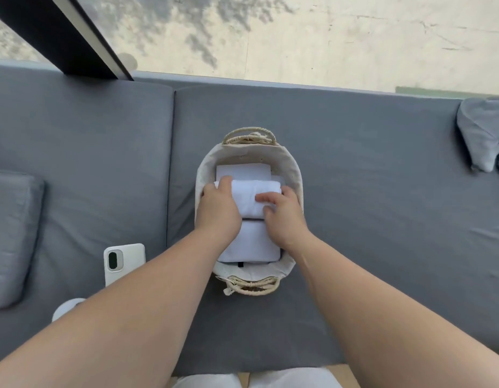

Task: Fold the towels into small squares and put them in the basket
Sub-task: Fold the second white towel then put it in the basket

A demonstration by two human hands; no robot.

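An oval cloth-lined basket (296, 177) with straw handles stands on the grey cushion in the middle of the view. Inside lie three folded white towels: one at the far end (242, 172), one in the middle (249, 196) and one at the near end (251, 242). My left hand (219, 210) grips the left side of the middle towel. My right hand (282, 212) holds its right side, fingers curled over the top. Both hands are inside the basket.
A white phone (122, 261) lies face down left of the basket. A grey pillow (10, 233) sits at the far left, and a crumpled grey cloth (483, 133) at the far right. A white round object (66, 306) peeks from under my left arm. A window runs behind the cushions.
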